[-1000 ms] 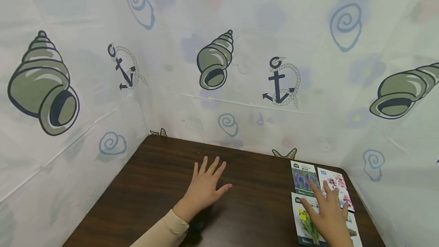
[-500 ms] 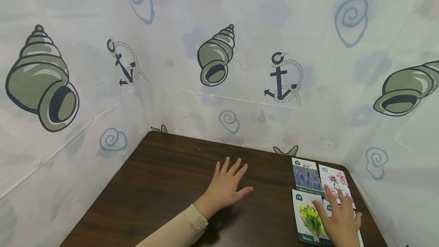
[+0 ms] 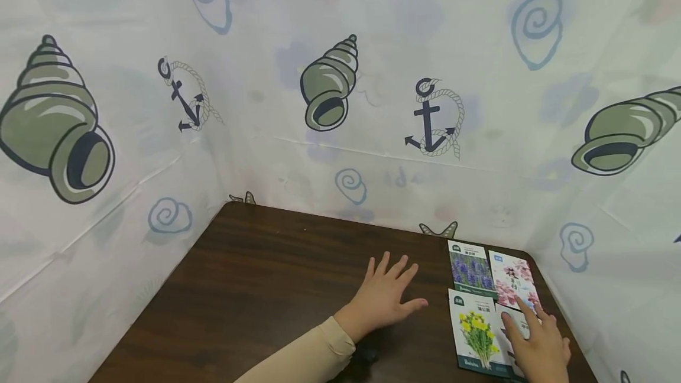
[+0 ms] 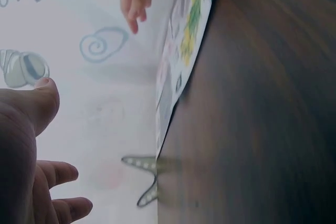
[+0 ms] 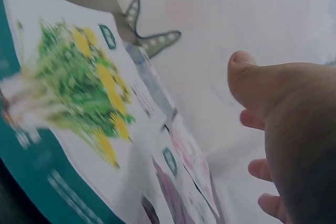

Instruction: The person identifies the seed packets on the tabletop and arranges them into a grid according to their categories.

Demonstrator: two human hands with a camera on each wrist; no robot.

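Several flat seed packets lie together at the right of the dark table in the head view. One shows yellow flowers (image 3: 479, 333), another purple flowers (image 3: 472, 270), a third pink blossoms (image 3: 513, 276). My right hand (image 3: 540, 344) hovers over a fourth packet (image 3: 518, 319) and hides much of it. In the right wrist view its fingers are apart from the yellow-flower packet (image 5: 79, 82). To the left of the packets, my left hand (image 3: 382, 299) is spread above the tabletop and holds nothing. The left wrist view shows its thumb and fingers (image 4: 73, 208) loosely extended.
The brown wooden table (image 3: 255, 288) has rounded far corners. White cloth (image 3: 255, 164) printed with shells, anchors and starfish rises along its back and both sides. A small dark object (image 3: 364, 354) shows under my left wrist.
My left hand has moved right across the table toward the packets, fingers still spread. My right hand has shifted right and slightly nearer me, uncovering more of the purple, pink and yellow-flower packets.
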